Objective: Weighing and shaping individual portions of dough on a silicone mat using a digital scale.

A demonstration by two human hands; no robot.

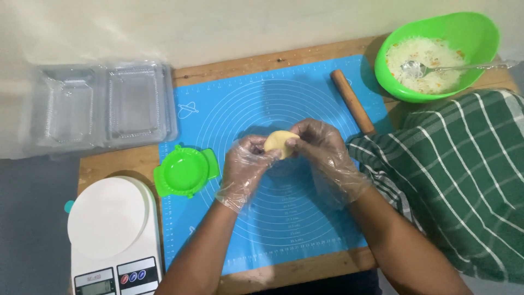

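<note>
Both hands wear clear plastic gloves and meet over the middle of a blue silicone baking mat point(229, 104). My left hand point(246, 168) and my right hand point(323, 154) together pinch a small pale yellow piece of dough point(279, 142), held just above the mat. The fingertips of both hands close on its edges. A green round dumpling press point(185, 171) lies open on the mat's left edge, a short way left of my left hand.
A wooden rolling pin point(352, 101) lies at the mat's upper right. A green bowl point(469, 33) holds pale filling and a metal spoon point(436, 69). A green striped cloth point(464, 180) covers the right side. Clear plastic containers point(103, 104) and a white kitchen scale point(109, 229) stand at the left.
</note>
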